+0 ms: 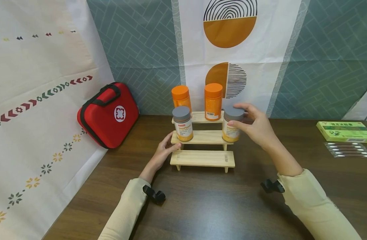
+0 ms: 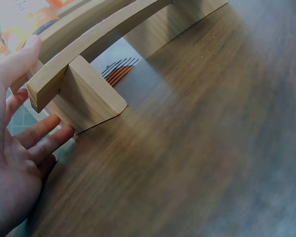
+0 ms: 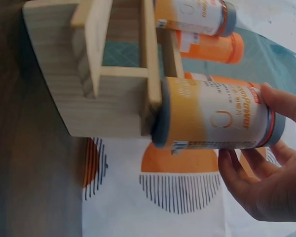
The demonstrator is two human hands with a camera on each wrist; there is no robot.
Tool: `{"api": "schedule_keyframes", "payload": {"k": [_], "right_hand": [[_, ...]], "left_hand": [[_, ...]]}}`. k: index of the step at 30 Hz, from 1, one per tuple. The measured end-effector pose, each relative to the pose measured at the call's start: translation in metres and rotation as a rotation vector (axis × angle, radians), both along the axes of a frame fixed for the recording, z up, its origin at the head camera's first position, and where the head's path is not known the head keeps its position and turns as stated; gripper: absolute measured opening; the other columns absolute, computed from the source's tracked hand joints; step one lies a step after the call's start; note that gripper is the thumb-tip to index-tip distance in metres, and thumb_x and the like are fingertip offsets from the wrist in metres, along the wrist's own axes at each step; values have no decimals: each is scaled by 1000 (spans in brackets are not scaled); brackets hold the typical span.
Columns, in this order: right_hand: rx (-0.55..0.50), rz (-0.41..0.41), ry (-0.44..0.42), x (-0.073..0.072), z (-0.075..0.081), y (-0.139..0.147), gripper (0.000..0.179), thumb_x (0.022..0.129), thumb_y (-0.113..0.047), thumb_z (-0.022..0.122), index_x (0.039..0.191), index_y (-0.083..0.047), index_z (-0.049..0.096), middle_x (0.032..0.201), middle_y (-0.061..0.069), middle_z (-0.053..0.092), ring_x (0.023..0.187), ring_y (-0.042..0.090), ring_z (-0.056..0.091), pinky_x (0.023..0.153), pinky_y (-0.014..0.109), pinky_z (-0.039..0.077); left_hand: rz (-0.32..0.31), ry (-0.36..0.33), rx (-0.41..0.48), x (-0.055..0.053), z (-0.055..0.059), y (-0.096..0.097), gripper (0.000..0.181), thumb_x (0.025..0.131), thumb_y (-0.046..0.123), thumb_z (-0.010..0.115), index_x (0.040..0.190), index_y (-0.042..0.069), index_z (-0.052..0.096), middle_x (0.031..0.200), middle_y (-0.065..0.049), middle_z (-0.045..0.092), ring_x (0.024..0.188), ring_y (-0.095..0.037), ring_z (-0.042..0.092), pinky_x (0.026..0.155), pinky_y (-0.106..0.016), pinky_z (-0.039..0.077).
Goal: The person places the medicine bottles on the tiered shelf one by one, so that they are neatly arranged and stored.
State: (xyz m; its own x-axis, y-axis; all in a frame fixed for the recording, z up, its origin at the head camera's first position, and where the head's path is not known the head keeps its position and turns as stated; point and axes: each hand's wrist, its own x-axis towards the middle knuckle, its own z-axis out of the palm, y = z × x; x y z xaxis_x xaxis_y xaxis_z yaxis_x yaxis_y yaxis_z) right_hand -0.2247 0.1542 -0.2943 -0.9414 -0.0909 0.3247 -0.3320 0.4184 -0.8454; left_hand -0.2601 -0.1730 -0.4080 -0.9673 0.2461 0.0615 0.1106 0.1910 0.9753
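Note:
A three-step wooden display rack (image 1: pixel 202 158) stands on the table. My right hand (image 1: pixel 259 128) grips a grey-lidded supplement bottle (image 1: pixel 231 132) near its lid, thumb in front and fingers round the far side. In the right wrist view this bottle (image 3: pixel 212 113) is upright relative to the rack, its base at the right end of the middle step. A matching grey-lidded bottle (image 1: pixel 184 129) stands at that step's left end. My left hand (image 1: pixel 163 154) holds the rack's left end, with the thumb at the step (image 2: pixel 89 49) and some fingers against the side support.
Two orange bottles, one at the left (image 1: pixel 180 93) and one further right (image 1: pixel 213 103), stand on the top step. A red first-aid case (image 1: pixel 111 116) leans at the back left. A green box (image 1: pixel 345 131) and a pack of cotton swabs (image 1: pixel 349 150) lie at the right.

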Motion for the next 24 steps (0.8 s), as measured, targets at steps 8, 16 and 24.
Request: {"api": "schedule_keyframes", "payload": {"k": [8, 16, 24], "right_hand": [[-15, 58, 61, -4, -11, -13, 53, 91, -19, 69, 139, -14, 47, 132, 15, 55, 111, 30, 60, 78, 20, 48], [-32, 95, 90, -7, -19, -23, 54, 91, -18, 69, 140, -12, 47, 133, 16, 53, 116, 34, 60, 84, 20, 52], [-22, 101, 92, -12, -17, -33, 55, 90, -21, 70, 141, -16, 48, 130, 19, 58, 107, 35, 66, 89, 47, 54]], "left_hand": [[7, 10, -3, 1, 0, 0, 67, 95, 16, 58, 155, 15, 27, 150, -18, 44, 129, -33, 50, 104, -39, 42], [-3, 2, 3, 5, -5, 2, 61, 95, 19, 60, 151, 14, 36, 146, -18, 48, 121, -24, 54, 98, -32, 45], [7, 25, 11, 2, -3, 1, 59, 95, 18, 60, 149, 14, 38, 144, -18, 49, 118, -21, 54, 95, -29, 45]]}}
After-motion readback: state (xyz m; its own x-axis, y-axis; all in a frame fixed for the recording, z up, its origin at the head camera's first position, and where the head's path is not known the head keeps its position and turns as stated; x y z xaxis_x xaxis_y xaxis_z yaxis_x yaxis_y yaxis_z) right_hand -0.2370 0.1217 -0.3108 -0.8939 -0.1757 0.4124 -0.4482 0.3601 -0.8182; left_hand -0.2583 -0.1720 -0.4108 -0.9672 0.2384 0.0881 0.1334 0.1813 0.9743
